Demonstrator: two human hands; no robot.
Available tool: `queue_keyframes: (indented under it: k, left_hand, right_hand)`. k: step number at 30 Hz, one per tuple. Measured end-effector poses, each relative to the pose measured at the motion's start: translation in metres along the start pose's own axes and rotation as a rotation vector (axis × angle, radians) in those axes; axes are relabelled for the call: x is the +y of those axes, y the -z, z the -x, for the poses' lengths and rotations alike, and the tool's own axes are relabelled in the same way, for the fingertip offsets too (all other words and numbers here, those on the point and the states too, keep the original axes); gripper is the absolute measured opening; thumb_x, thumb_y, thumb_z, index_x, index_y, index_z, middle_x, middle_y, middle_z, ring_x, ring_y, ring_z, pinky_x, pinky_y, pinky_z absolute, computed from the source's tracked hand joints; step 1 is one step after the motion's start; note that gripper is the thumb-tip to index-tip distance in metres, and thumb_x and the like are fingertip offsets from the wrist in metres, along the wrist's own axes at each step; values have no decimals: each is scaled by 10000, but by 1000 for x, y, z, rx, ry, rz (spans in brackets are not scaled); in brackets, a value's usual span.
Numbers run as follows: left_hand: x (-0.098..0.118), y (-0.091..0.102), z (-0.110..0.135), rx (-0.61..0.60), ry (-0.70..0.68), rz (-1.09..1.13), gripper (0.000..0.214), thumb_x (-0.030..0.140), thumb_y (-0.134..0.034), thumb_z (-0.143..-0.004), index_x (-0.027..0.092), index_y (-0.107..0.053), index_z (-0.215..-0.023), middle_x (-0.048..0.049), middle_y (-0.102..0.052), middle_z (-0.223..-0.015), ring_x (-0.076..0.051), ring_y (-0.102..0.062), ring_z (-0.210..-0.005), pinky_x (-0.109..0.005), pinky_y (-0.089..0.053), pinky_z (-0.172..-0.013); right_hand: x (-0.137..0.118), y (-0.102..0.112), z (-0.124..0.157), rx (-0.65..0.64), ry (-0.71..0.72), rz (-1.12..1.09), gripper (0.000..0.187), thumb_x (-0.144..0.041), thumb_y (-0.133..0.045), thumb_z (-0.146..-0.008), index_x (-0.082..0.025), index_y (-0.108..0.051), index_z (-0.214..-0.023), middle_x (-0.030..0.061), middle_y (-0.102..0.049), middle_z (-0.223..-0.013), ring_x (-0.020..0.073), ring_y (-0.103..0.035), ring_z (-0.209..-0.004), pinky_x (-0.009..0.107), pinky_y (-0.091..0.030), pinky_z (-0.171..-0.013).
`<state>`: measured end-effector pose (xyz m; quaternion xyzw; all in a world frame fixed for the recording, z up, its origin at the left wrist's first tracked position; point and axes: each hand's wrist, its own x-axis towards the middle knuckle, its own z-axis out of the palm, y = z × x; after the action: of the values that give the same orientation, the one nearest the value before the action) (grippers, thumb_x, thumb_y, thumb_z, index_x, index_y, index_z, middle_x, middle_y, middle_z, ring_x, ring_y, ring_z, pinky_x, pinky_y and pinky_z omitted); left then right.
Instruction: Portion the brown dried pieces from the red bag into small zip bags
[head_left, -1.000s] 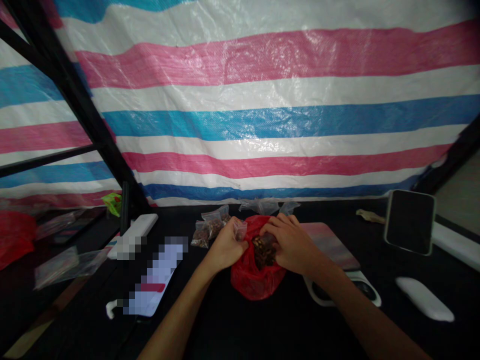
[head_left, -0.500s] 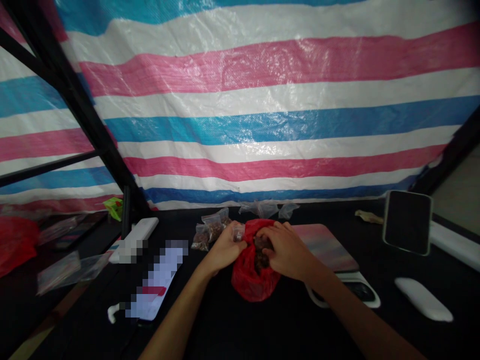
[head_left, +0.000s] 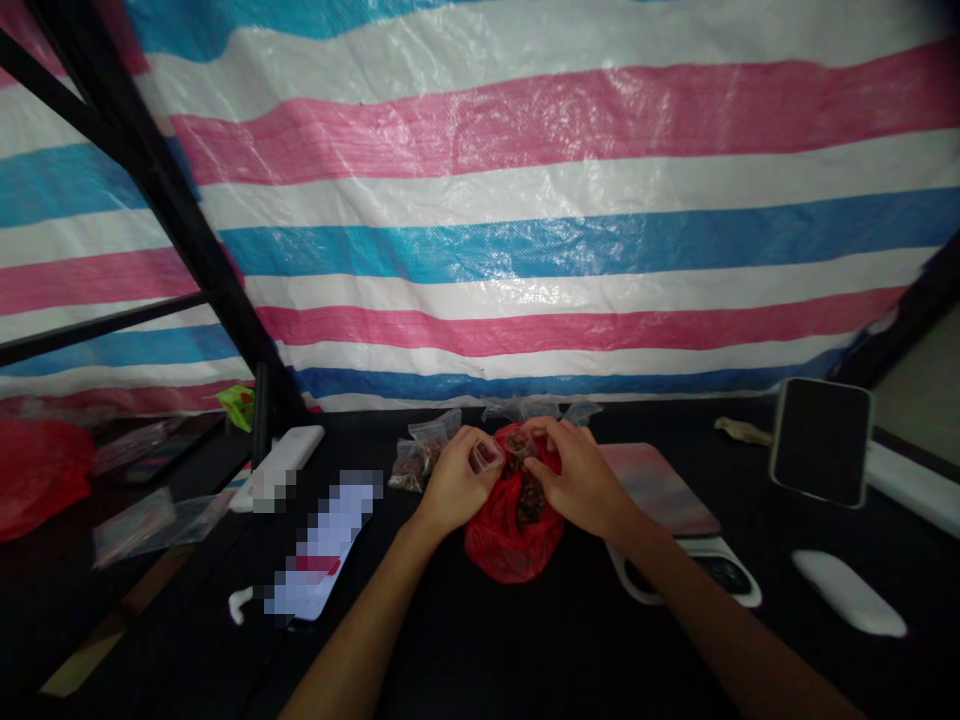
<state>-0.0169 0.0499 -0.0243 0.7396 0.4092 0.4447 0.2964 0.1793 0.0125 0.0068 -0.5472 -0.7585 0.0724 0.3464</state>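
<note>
My left hand [head_left: 456,482] pinches a small clear plastic bag [head_left: 487,455] with its mouth spread open. In my right hand [head_left: 576,478], fingers curl round a small clear round cup [head_left: 517,442] filled with brown bits. The cup is just right of the small bag's mouth. Below both hands stands a red plastic bag [head_left: 511,555], open at the top, with more brown pieces [head_left: 531,500] inside. Beyond my left hand lie several filled zip bags [head_left: 424,450], partly hidden by that hand.
A scale [head_left: 731,572] with a pinkish plate [head_left: 664,487] sits right of the red bag. A phone [head_left: 326,550] and white box [head_left: 289,465] lie left. A white mouse-like object [head_left: 847,592] and dark-screened device [head_left: 823,440] are right. Striped sheeting [head_left: 525,190] hangs behind.
My right hand has come up out of the red bag with the filled cup and moved beside the small bag. My left hand has turned that bag's mouth toward the cup.
</note>
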Motion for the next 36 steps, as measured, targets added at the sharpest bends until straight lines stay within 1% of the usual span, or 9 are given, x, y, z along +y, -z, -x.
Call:
queue_keyframes:
  k: [6, 10, 16, 25, 28, 30, 32, 34, 36]
  left_hand:
    - [7, -2, 4, -26, -57, -100, 58, 205, -665, -862, 201, -615, -890, -6, -596, -901, -165, -576, -837, -289, -439, -760]
    - [11, -3, 6, -54, -96, -125, 96, 252, -682, -873, 202, -611, -912, -18, -609, -934, -189, -584, -898, -311, -447, -802]
    - [10, -4, 5, -43, -88, -130, 124, 285, -686, -888, 195, -617, -940, -35, -600, -979, -198, -588, -930, -331, -461, -843]
    - [17, -5, 7, -39, -41, -178, 147, 309, -613, -915, 214, -527, -842, -15, -543, -919, -168, -588, -818, -300, -457, -752]
    - [24, 2, 7, -9, 51, -338, 146, 342, -571, -924, 220, -514, -869, -47, -573, -988, -200, -624, -855, -330, -463, -783]
    - [29, 10, 7, -4, 152, -473, 233, 445, -565, -922, 216, -531, -948, -93, -604, -1074, -261, -655, -923, -372, -463, -806]
    - [33, 20, 8, -77, 258, -531, 417, 597, -573, -886, 206, -548, -1028, -139, -630, -1135, -333, -671, -989, -405, -465, -816]
    - [37, 30, 10, -222, 351, -489, 581, 703, -620, -802, 194, -557, -1075, -156, -658, -1143, -366, -681, -1004, -407, -473, -806]
    - [38, 37, 13, -365, 393, -413, 688, 686, -741, -692, 191, -542, -1127, -139, -676, -1133, -355, -689, -996, -381, -485, -793]
  right_hand:
    - [-11, 1, 6, 28, 240, -49, 361, -119, -599, -917, -255, -638, -1250, 73, -667, -1186, 269, -583, -1116, 439, -446, -980]
    - [-12, -4, 10, 21, 327, -65, 512, -23, -490, -903, -277, -621, -1329, 97, -591, -1285, 257, -570, -1185, 433, -488, -1017]
    - [-9, -9, 11, 13, 336, -69, 644, 13, -429, -900, -292, -516, -1461, 103, -538, -1368, 247, -548, -1265, 427, -496, -1076]
    - [5, -8, 11, 88, 259, -111, 448, -163, -393, -1033, -286, -489, -1453, 111, -540, -1411, 259, -530, -1325, 458, -470, -1115]
    - [16, -2, 8, 98, 245, -61, 386, -182, -402, -1037, -257, -535, -1392, 108, -608, -1357, 266, -551, -1278, 473, -445, -1100]
    - [21, 3, 6, 21, 257, -16, 346, -161, -446, -1012, -239, -591, -1316, 97, -659, -1282, 263, -581, -1197, 462, -448, -1047]
    - [22, 7, 5, -86, 260, 16, 325, -120, -491, -971, -224, -633, -1244, 84, -690, -1211, 252, -597, -1130, 435, -443, -991]
    - [21, 9, 5, -166, 257, 27, 316, -81, -523, -930, -220, -660, -1178, 66, -707, -1162, 234, -602, -1103, 412, -413, -976]
    - [17, 8, 5, -216, 256, 33, 308, -57, -547, -900, -229, -680, -1118, 40, -725, -1114, 217, -610, -1082, 402, -372, -984]
